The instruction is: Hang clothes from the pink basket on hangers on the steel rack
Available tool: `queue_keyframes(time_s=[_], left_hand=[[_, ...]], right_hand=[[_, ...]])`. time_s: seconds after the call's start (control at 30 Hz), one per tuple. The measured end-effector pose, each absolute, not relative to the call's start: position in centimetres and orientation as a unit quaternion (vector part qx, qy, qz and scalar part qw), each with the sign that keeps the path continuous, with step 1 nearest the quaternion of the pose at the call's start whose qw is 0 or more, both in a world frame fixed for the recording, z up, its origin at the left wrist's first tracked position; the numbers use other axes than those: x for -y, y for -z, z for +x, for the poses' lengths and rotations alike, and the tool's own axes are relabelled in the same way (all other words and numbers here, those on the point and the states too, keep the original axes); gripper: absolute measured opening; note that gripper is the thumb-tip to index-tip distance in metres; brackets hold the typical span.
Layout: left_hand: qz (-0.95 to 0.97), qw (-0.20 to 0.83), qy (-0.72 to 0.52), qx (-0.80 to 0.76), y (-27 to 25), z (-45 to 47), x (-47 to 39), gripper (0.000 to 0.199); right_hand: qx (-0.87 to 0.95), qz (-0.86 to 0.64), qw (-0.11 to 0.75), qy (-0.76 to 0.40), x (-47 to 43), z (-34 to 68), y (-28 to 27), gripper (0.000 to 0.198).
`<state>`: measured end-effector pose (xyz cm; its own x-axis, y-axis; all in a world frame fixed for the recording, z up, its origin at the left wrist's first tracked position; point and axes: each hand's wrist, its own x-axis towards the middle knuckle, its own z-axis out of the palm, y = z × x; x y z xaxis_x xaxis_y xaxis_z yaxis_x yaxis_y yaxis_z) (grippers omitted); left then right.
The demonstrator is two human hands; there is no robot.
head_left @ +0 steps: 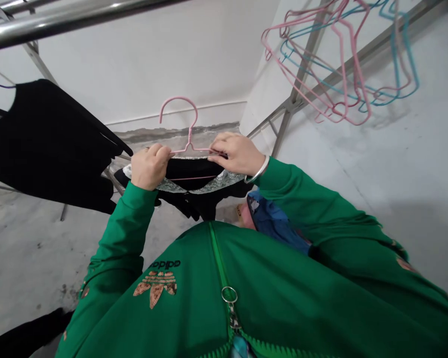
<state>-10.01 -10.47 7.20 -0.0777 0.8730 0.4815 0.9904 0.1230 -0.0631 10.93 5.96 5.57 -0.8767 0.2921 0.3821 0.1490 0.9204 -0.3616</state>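
Note:
A pink clothes hanger [190, 135] is held up in front of me, its hook pointing up. My left hand [149, 165] is closed around the hanger's left shoulder and my right hand [236, 154], with a pale bangle at the wrist, pinches the right shoulder. On the hanger hangs a black garment [205, 201] with a white lace neckline. Through the neck opening the hanger's thin pink lower bar shows. Both hands partly cover the garment's shoulders, and its lower part is hidden behind my green jacket.
At left a black long-sleeved top [48, 144] hangs on a rack. A metal rail [82, 22] crosses the upper left. Several pink and blue hangers [343, 64] hang at upper right. Blue cloth [274, 221] lies low, beside my right forearm. White walls stand close ahead and to the right.

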Motion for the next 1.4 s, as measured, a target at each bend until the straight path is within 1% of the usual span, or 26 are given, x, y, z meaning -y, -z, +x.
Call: queue_keyframes(time_s=[0.1, 0.23, 0.33, 0.43, 0.47, 0.53, 0.67, 0.73, 0.83, 0.97, 1.1, 1.17, 1.23, 1.3, 1.4], left_hand=[[-0.641, 0.226, 0.135, 0.721, -7.1, -10.2, 10.6, 0.035], [-0.628, 0.232, 0.108, 0.735, -6.9, -10.4, 10.6, 0.035], [-0.617, 0.208, 0.107, 0.751, -6.8, -10.3, 10.3, 0.031], [-0.613, 0.188, 0.117, 0.758, -6.6, -10.2, 10.0, 0.026], [-0.615, 0.187, 0.116, 0.757, -6.5, -10.1, 9.9, 0.025], [-0.63, 0.187, 0.105, 0.746, -6.5, -10.0, 9.7, 0.025], [-0.668, 0.186, 0.085, 0.715, -6.6, -9.6, 9.4, 0.03], [-0.669, 0.188, 0.085, 0.714, -6.8, -9.4, 9.3, 0.032], [-0.662, 0.187, 0.085, 0.721, -6.8, -9.5, 9.2, 0.031], [-0.662, 0.167, 0.105, 0.724, -6.5, -10.0, 9.4, 0.029], [-0.668, 0.168, 0.118, 0.716, -6.3, -10.6, 9.7, 0.03], [-0.677, 0.176, 0.112, 0.706, -6.3, -10.7, 9.9, 0.032], [-0.683, 0.179, 0.112, 0.699, -6.4, -10.8, 10.0, 0.033], [-0.689, 0.174, 0.12, 0.693, -6.5, -10.9, 10.1, 0.034], [-0.702, 0.157, 0.137, 0.681, -6.7, -11.0, 10.1, 0.035]], right_hand=[[0.957, -0.149, 0.203, -0.141, -7.1, 11.3, -5.0, 0.026], [0.944, -0.247, 0.198, -0.093, -6.8, 11.9, -3.3, 0.03], [0.922, -0.312, 0.215, -0.076, -5.8, 12.0, -1.3, 0.042], [0.912, -0.334, 0.213, -0.106, -6.2, 12.4, 0.1, 0.052], [0.91, -0.335, 0.21, -0.125, -6.8, 12.6, 0.3, 0.051], [0.905, -0.328, 0.218, -0.161, -8.3, 13.1, 0.2, 0.044], [0.89, -0.307, 0.281, -0.187, -10.8, 13.0, -0.5, 0.03], [0.877, -0.319, 0.277, -0.228, -11.2, 12.4, -0.4, 0.027], [0.84, -0.322, 0.257, -0.354, -11.3, 11.3, 0.5, 0.023], [0.765, -0.292, 0.266, -0.508, -11.6, 11.0, 1.4, 0.016], [0.696, -0.255, 0.24, -0.628, -12.1, 12.1, 0.6, 0.014], [0.663, -0.228, 0.224, -0.677, -12.2, 12.8, 0.0, 0.02], [0.639, -0.212, 0.204, -0.71, -12.1, 13.5, -0.6, 0.03], [0.628, -0.209, 0.184, -0.727, -11.9, 14.0, -1.0, 0.039], [0.62, -0.218, 0.168, -0.735, -11.8, 14.2, -1.1, 0.047]])
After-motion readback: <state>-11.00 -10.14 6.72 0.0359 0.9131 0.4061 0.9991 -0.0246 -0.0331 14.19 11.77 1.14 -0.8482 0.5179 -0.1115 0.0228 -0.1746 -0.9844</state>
